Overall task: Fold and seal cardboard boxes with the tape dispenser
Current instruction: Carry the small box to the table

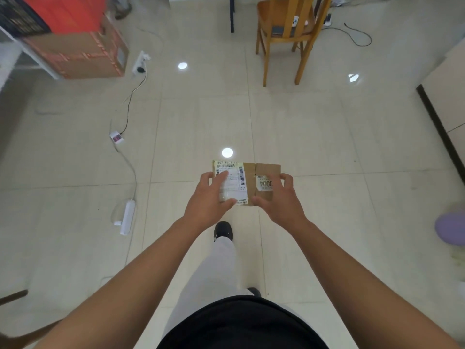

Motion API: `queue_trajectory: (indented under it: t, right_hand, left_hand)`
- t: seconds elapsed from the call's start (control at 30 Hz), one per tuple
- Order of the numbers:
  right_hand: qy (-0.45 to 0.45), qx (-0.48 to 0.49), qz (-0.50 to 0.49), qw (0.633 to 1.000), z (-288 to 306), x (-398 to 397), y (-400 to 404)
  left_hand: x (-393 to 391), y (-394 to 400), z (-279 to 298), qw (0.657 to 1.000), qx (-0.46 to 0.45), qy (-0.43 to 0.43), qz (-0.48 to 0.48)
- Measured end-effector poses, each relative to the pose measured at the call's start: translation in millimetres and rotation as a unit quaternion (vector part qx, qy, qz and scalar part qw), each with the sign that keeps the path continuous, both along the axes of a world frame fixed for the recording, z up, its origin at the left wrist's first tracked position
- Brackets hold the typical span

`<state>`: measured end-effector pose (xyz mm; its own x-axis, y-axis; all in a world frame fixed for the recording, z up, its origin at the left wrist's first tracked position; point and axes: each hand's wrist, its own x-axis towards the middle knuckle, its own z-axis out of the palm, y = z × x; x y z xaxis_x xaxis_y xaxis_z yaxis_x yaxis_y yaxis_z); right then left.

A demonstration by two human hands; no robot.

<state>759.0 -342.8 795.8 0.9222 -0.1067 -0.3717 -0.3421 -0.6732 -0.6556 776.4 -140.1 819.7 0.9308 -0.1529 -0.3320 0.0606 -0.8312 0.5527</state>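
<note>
Head view. Floor (314,137): pale glossy tiles, wide and bare ahead of the person out to the wooden chair (286,34) at the far side; 2 round light reflections on it. Right edge: a light cabinet (445,96) with a dark base strip running along the floor. Left edge: a large brown carton (83,56) with red print, tilted, contents hidden.

Small cardboard box (247,182): held in the air at mid-frame, above the floor, flaps closed flat. A white shipping label with barcodes covers its left half; a small sticker reading 3004 sits on its right half.

Left hand (210,200): grips the box's left end, fingers over the label, thumb along the near edge. Right hand (279,197): grips the right end, fingers curled over the far side, thumb at the near edge.

Floor clutter, left: a black cable (127,114) running to a small pink device (117,137), a white power strip (127,217) nearer. Right: a lilac round object (450,229), cut off by the frame. Below the box: 1 black shoe (223,230) and a light trouser leg.
</note>
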Motion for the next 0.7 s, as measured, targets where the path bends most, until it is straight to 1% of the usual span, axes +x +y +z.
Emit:
queue_trajectory:
  t: [0.13,0.33,0.43,0.7]
  right_hand:
    - [0.015,-0.017,0.008,1.0,1,76,19]
    - [-0.008,-0.046,0.012,0.999,15,191,50]
    - [-0.021,-0.061,0.011,0.998,20,230,58]
    - [-0.02,-0.07,0.03,0.997,25,310,60]
  left_hand:
    - [76,17,-2,1.0,-0.006,0.006,0.002]
    - [186,45,2,1.0,-0.003,-0.003,0.008]
    - [228,53,4,1.0,0.001,-0.017,-0.005]
    - [309,59,2,1.0,0.004,-0.015,-0.003]
